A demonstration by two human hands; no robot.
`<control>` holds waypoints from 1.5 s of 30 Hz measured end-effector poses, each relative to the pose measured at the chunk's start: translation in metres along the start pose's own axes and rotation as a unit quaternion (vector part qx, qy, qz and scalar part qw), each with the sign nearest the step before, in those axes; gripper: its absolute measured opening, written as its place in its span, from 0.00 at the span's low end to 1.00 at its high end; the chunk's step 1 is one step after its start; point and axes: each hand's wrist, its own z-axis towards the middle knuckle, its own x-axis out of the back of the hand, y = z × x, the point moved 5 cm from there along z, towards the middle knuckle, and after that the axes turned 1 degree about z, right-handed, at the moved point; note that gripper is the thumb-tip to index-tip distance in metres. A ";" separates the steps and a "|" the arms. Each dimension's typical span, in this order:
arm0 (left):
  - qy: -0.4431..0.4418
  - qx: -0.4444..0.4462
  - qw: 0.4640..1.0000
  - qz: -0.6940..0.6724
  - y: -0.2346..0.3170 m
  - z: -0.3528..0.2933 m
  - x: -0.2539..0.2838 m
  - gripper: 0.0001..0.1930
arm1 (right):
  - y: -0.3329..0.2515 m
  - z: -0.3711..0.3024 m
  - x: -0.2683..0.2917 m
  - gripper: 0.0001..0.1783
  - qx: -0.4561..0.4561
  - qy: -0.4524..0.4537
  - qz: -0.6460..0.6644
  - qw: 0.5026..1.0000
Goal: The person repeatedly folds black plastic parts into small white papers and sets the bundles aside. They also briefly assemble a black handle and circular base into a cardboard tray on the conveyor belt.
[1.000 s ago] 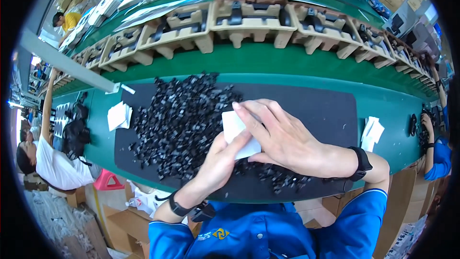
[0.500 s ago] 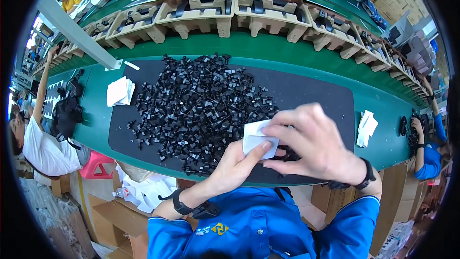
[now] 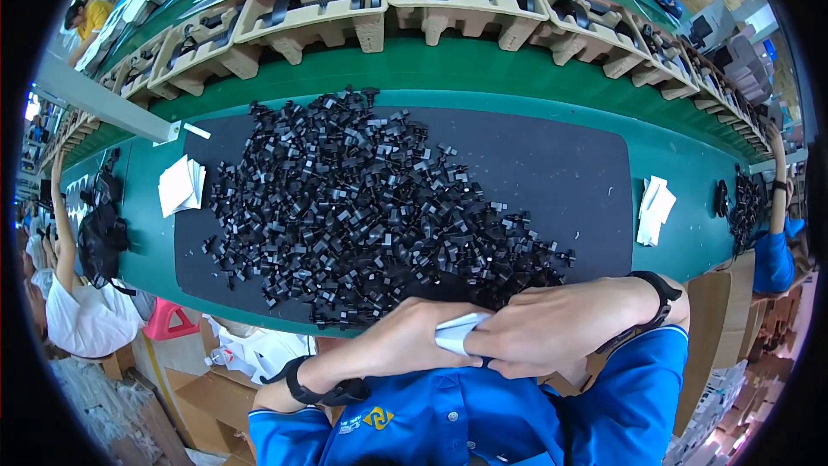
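Note:
Both hands have hold of a small piece of folded white paper (image 3: 461,333), low in front of my chest by the near edge of the table. My left hand (image 3: 405,336) is closed round its left side, and my right hand (image 3: 548,328) grips the right side, fingers curled inward. Most of the paper is covered by the hands. Just beyond them a large heap of small black plastic parts (image 3: 362,198) spreads over a dark mat (image 3: 543,168).
Stacks of white paper slips lie to the left (image 3: 182,185) and right (image 3: 655,210) of the mat. Moulded pulp trays (image 3: 371,30) holding black parts line the far side. A metal post (image 3: 112,103) stands at left. Co-workers sit on both sides; an open carton (image 3: 216,397) is below left.
Both hands have come down toward my body with the white paper, and the fingers now cover more of it. The view has shifted, showing more of the heap's near right side.

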 end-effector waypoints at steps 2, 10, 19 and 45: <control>-0.004 0.016 1.000 0.010 -0.008 -0.005 0.002 0.22 | 0.010 -0.005 0.016 0.15 0.187 0.140 0.058 0.971; 0.235 0.005 0.969 -0.076 -0.009 -0.020 0.053 0.22 | 0.117 0.004 0.079 0.23 0.033 0.457 -0.333 0.824; 0.271 0.032 0.954 -0.127 -0.012 -0.015 0.053 0.23 | 0.145 0.018 0.079 0.21 0.091 0.406 -0.176 0.892; 0.252 -0.293 0.918 0.085 0.017 -0.008 0.041 0.28 | -0.041 -0.035 0.006 0.24 0.029 0.383 -0.338 0.859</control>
